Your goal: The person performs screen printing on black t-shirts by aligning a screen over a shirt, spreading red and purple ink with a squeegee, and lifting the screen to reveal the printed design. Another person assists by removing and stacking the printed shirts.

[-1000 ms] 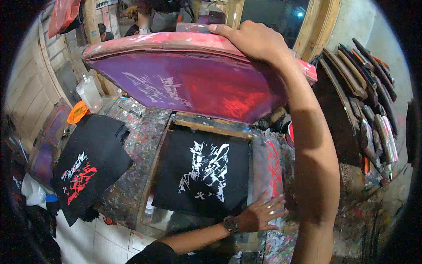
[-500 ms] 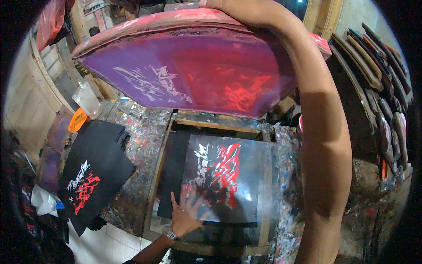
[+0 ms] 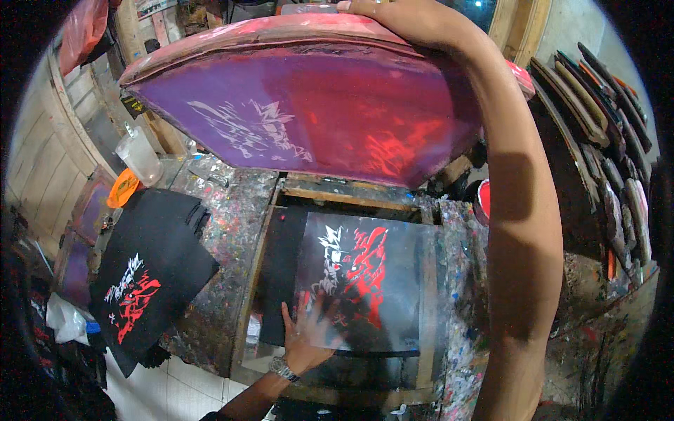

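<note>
My right hand (image 3: 421,19) is wrapped over the top edge of a screen printing frame (image 3: 232,38), which stands tilted up at the back. Its purple and red mesh (image 3: 232,81) carries a two-part design. Below it, my left hand (image 3: 307,344) lies with fingers spread at the lower left of a clear sheet (image 3: 404,281). Those fingers look hazy, seemingly beneath the sheet. Under the sheet is a black fabric piece (image 3: 275,309), and a white and red print (image 3: 368,270) shows there. Whether the print is on the sheet, the fabric or both I cannot tell.
Black printed fabric pieces (image 3: 161,224) are stacked at the left. Behind them stand an orange item (image 3: 123,188) and a translucent plastic jug (image 3: 142,158). A red-rimmed tub (image 3: 484,200) is partly hidden by my right arm. Several frames (image 3: 583,105) lean at the far right.
The clear sheet and my left hand have shifted slightly right in the picture. The white and red print now looks crisper, with its parts lying differently over each other. My right hand still holds the frame up.
</note>
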`<control>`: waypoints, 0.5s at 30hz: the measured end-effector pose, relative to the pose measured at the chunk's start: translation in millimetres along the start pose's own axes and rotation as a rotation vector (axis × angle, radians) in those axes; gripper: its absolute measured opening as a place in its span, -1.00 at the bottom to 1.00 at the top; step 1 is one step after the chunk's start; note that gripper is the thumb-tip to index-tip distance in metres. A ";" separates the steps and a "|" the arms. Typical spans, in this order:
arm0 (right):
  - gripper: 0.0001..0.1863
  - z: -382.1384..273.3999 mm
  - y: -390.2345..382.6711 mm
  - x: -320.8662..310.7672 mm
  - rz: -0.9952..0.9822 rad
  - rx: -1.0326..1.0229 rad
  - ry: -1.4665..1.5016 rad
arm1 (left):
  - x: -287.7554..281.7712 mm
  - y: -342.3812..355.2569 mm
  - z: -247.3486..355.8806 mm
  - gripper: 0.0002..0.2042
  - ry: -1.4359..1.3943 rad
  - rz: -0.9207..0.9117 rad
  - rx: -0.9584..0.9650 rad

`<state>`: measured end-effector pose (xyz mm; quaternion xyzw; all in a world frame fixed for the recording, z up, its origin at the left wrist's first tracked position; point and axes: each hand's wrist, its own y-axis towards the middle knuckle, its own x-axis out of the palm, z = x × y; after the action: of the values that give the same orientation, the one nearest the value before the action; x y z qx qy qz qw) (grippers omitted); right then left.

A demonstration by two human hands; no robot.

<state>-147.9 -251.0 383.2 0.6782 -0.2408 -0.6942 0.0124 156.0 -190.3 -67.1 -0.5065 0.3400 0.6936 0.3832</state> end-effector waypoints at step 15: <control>-0.40 1.2 8.7 -0.7 0.027 -0.022 -0.008 | -44.4 52.6 -126.1 -0.25 0.059 -0.078 0.237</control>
<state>-151.7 -258.1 386.9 0.6717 -0.2425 -0.6994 0.0283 174.3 -332.1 -52.2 -0.4908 0.4107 0.6179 0.4567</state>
